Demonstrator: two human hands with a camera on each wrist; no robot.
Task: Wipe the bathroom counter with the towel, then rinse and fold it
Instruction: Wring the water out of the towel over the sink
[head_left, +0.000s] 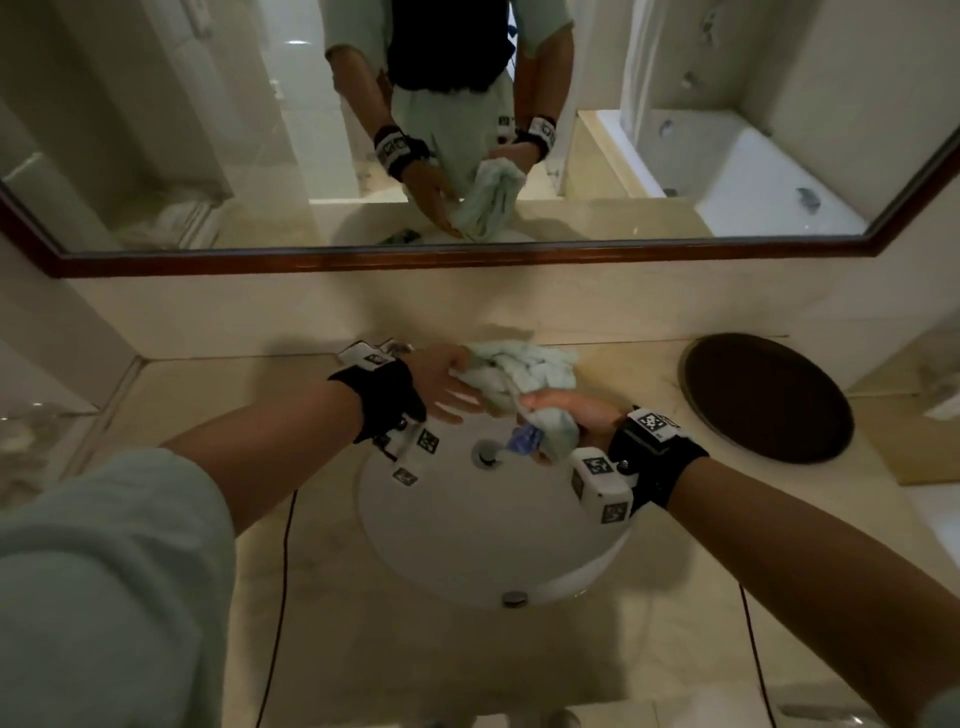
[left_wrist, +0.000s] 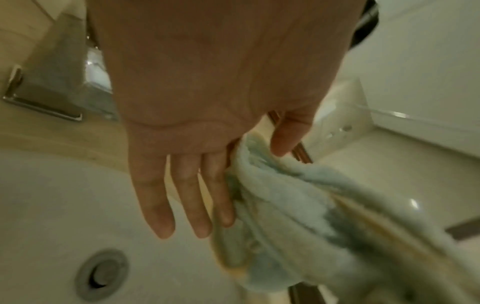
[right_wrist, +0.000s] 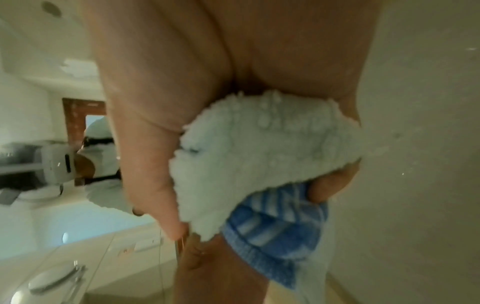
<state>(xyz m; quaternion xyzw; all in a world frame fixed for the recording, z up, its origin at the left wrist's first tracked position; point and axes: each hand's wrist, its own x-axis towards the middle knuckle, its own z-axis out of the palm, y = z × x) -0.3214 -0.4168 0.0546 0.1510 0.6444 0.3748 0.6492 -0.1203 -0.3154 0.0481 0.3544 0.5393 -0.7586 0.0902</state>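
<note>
Over the white sink (head_left: 467, 535) both hands hold up a bunched pale green towel (head_left: 519, 369). My left hand (head_left: 452, 395) lies flat against the towel's left side, fingers straight. The left wrist view shows the towel (left_wrist: 298, 205) running between the thumb and the straight fingers (left_wrist: 182, 195) of the left hand (left_wrist: 228, 189). My right hand (head_left: 550, 410) grips the towel's lower end, where a blue striped band shows. In the right wrist view the right hand (right_wrist: 244, 205) has its thumb and fingers curled round the towel (right_wrist: 259, 144). Most of the right fingers are hidden.
The sink drain (head_left: 487, 453) lies under the hands. A beige stone counter (head_left: 208, 415) surrounds the sink. A dark round tray (head_left: 769, 397) sits on it at the right. A wood-framed mirror (head_left: 208, 130) hangs behind. Thin cables hang from both wrists.
</note>
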